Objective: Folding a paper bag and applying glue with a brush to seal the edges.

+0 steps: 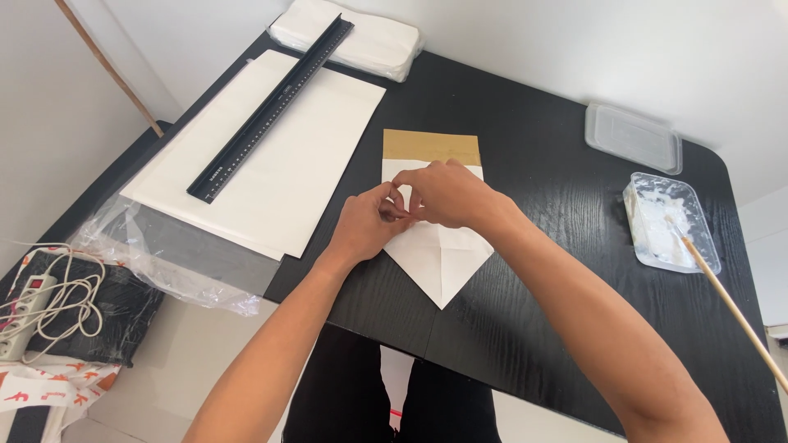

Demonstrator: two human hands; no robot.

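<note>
Two hands (410, 209) pinch white, point-folded paper (439, 262).

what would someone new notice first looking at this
First, the two hands, left hand and right hand, meeting at the table's middle, pinching a white folded paper whose near end comes to a point and whose far end is brown. Next, the long black ruler lying diagonally on the big white sheets at the left, and the tub of white paste with a stick at the right.
</note>
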